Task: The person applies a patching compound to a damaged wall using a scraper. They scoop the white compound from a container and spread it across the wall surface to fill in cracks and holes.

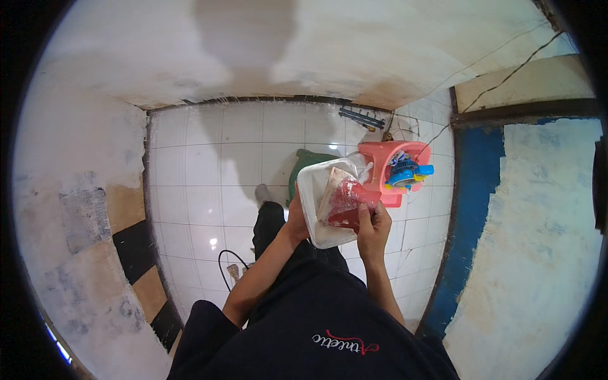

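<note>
My left hand (296, 218) is closed around the left side of a white plastic tub (306, 190), holding it in front of my body. Pale, putty-like paste coats the inside of the tub. In my right hand (373, 229) is a red putty spreader (347, 201), pinched at its right corner between thumb and fingers. White and cream paste smears the spreader's wide face. The spreader lies over the tub's opening; whether its edge touches the paste inside I cannot tell.
A pink plastic chair (375, 152) bearing a blue fan-like object (405, 174) stands to the right. Behind the tub lies a green sack (303, 163). Dark rods (362, 118) rest near the far wall, and a black cable (223, 256) loops at lower left. Patchy plastered walls surround the tiled floor.
</note>
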Demonstrator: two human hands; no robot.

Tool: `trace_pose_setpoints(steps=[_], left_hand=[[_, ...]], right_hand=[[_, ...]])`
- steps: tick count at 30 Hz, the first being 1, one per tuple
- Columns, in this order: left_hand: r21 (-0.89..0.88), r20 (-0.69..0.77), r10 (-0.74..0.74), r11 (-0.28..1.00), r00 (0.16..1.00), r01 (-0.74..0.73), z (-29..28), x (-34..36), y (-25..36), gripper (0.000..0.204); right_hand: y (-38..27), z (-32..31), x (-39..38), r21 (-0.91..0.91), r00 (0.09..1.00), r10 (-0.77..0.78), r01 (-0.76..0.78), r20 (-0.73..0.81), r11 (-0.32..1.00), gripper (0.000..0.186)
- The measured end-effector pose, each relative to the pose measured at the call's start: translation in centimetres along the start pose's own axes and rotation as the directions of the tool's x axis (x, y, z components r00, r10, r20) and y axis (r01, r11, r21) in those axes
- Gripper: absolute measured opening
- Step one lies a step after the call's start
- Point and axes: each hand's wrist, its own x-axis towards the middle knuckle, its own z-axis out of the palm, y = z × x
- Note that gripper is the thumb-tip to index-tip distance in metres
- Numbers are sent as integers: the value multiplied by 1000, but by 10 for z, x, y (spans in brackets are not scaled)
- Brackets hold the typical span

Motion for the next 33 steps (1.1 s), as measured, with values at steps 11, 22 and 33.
trace_pose_setpoints(steps=[11,22,33], left_hand=[[-309,302,9,947,953,89,-16,6,111,82],[14,161,41,999,986,-44,14,-9,149,79],[-80,246,142,989,959,-126,7,-51,166,67]], right_hand=[[-120,98,-6,-271,978,-186,154,-94,950,12],[-124,165,3,-564,904,-386,420,186,711,20],[-116,185,-10,-510,861,-303,490,407,707,18]])
